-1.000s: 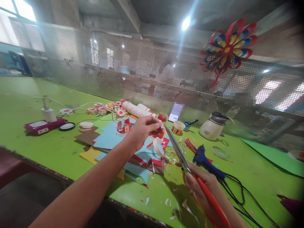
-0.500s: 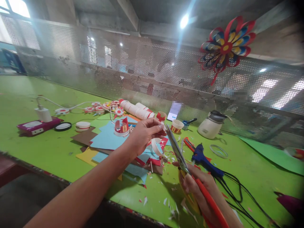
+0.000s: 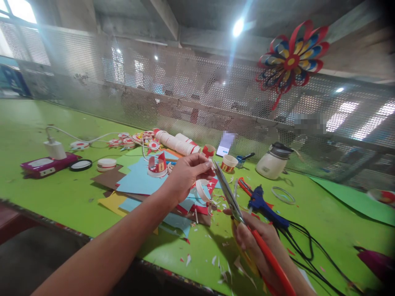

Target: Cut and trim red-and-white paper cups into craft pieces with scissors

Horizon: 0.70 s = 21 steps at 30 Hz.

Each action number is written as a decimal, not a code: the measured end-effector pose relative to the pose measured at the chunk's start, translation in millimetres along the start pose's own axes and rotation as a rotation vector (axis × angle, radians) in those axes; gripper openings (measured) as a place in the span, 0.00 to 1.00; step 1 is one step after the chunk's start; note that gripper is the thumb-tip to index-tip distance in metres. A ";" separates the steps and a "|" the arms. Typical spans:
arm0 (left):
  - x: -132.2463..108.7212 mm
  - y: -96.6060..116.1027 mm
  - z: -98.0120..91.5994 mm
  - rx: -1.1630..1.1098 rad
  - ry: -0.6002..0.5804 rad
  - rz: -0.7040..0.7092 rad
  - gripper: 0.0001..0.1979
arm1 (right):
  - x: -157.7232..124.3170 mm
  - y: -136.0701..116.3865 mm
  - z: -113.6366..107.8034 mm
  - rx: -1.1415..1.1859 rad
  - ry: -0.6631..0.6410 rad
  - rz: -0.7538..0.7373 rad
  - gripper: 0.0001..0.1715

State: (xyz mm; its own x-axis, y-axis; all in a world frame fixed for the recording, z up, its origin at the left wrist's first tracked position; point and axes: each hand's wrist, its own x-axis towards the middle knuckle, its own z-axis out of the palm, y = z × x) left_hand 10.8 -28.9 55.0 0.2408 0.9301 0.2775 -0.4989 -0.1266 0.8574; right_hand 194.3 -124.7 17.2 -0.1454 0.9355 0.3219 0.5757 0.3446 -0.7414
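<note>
My right hand (image 3: 256,234) grips a pair of scissors (image 3: 228,191) with red and yellow handles. Their blades point up and away, with the tips close to my left fingertips. My left hand (image 3: 193,172) is closed in a pinch on a small white piece, mostly hidden by the fingers. Below it, a white paper ring (image 3: 203,191) rests on a pile of coloured paper (image 3: 138,179). A red and white paper cup piece (image 3: 157,165) with cut points sits on that pile, left of my left hand. White and red scraps (image 3: 214,260) are scattered under the scissors.
A blue glue gun (image 3: 267,207) with black cables and an orange-red cutter (image 3: 245,187) lie right of the scissors. Behind stand a paper cup (image 3: 229,163), a phone (image 3: 225,144) and a white jug (image 3: 273,162). A purple power bank (image 3: 49,164) lies left. A paper flower (image 3: 291,61) hangs above.
Both hands and the scissors hold nearly the same position. The whole view has shifted very slightly; nothing was taken up or put down.
</note>
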 end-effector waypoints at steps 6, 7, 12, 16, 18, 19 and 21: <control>-0.5 -0.2 0.7 0.028 0.011 0.004 0.04 | 0.0 -3.0 2.1 0.014 0.013 0.012 0.31; -0.7 -0.1 0.8 0.034 0.014 0.003 0.04 | 0.0 -3.4 2.2 0.020 0.015 0.014 0.31; -0.7 0.3 0.4 0.035 0.017 -0.003 0.05 | 0.9 -0.4 0.5 -0.015 -0.012 -0.014 0.28; 1.2 -0.3 -1.7 0.012 0.060 0.010 0.06 | 2.1 4.1 -1.5 -0.033 -0.052 -0.018 0.28; 2.6 -0.8 -3.2 -0.001 0.087 0.028 0.06 | 2.2 4.6 -1.5 -0.031 -0.070 -0.025 0.28; 3.4 -1.2 -4.1 -0.008 0.097 0.040 0.05 | 2.1 4.4 -1.2 -0.026 -0.081 -0.028 0.28; 4.8 -1.9 -5.6 -0.025 0.111 0.055 0.05 | 1.7 3.9 0.1 -0.020 -0.098 -0.036 0.27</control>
State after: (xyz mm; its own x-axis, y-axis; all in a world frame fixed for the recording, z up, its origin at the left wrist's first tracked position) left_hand 8.3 -22.3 52.3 0.1197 0.9546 0.2727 -0.5295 -0.1710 0.8309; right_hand 196.2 -121.7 14.8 -0.2435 0.9261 0.2882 0.5847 0.3772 -0.7182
